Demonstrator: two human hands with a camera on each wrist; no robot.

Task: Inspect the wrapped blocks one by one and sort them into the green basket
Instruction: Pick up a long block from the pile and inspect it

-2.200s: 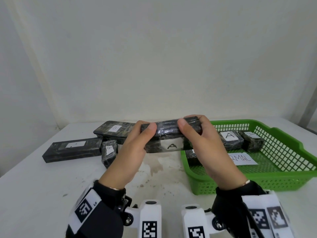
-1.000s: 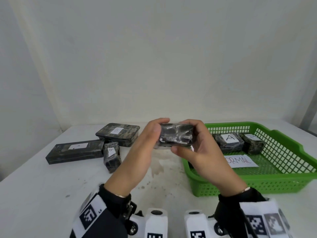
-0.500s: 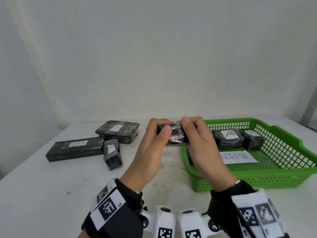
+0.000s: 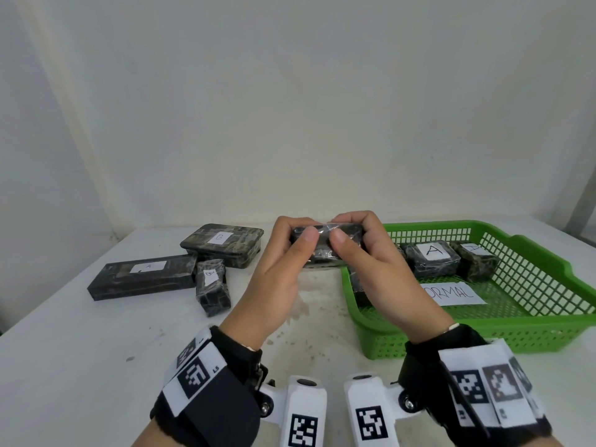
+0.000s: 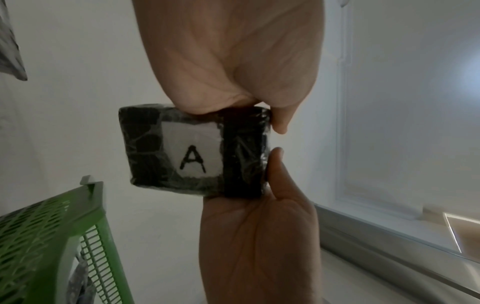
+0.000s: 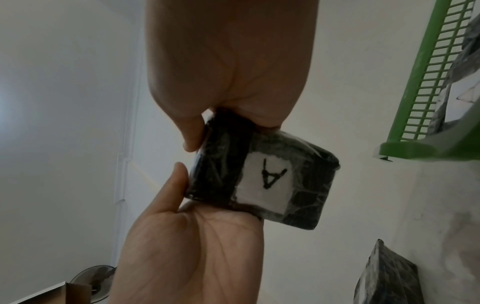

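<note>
Both hands hold one dark wrapped block (image 4: 321,254) in the air above the table, just left of the green basket (image 4: 483,340). My left hand (image 4: 298,233) pinches its left part, thumb on the near side. My right hand (image 4: 350,232) pinches the right part the same way. The block's white label with an "A" faces down; it shows in the left wrist view (image 5: 197,150) and the right wrist view (image 6: 262,179). Inside the basket lie a block labelled A (image 4: 432,258), a second block (image 4: 477,259) and a third (image 4: 358,285) partly hidden by my right hand.
A paper reading "NORMAL" (image 4: 451,293) lies in the basket. On the white table (image 4: 80,366) to the left are a flat box marked B (image 4: 222,245), a long block marked A (image 4: 145,279) and a small block marked B (image 4: 211,287). A wall stands close behind.
The block has been turned in my hands: its "A" label faced me at first and now faces down. Both hands have moved closer together on it.
</note>
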